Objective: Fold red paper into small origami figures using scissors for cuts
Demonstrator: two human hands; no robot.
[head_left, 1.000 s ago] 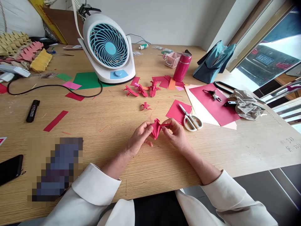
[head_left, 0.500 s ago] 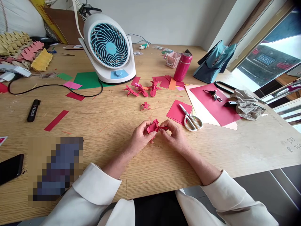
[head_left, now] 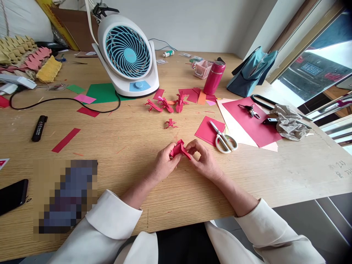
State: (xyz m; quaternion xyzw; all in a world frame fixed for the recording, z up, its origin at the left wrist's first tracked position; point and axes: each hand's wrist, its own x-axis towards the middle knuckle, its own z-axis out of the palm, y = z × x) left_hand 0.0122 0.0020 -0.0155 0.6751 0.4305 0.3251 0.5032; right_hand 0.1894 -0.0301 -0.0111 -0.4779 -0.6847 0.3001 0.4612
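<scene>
A folded red paper piece (head_left: 178, 148) is held between my two hands above the front part of the table. My left hand (head_left: 166, 159) is closed on its left side, thumb on the near face. At its right, my right hand (head_left: 203, 159) pinches a narrow flap that slants down toward me. Just beyond my hands lies a small red origami figure (head_left: 170, 123). Farther back sit several larger red origami figures (head_left: 166, 105). White-handled scissors (head_left: 224, 137) rest on a stack of red paper squares (head_left: 205, 130) to the right of my right hand.
A white fan (head_left: 129, 55) stands at the back, with a green sheet (head_left: 101, 92) beside it. A red bottle (head_left: 213, 79) and a blue bag (head_left: 250, 75) stand back right. Keys (head_left: 250, 110) lie on a large red sheet (head_left: 255, 128). A black marker (head_left: 40, 128) and a phone (head_left: 12, 198) are at left.
The flap at my right fingers has swung from pointing right to slanting down toward me. The paper has shifted slightly left, and the left fingers have moved a little. Other things stay put.
</scene>
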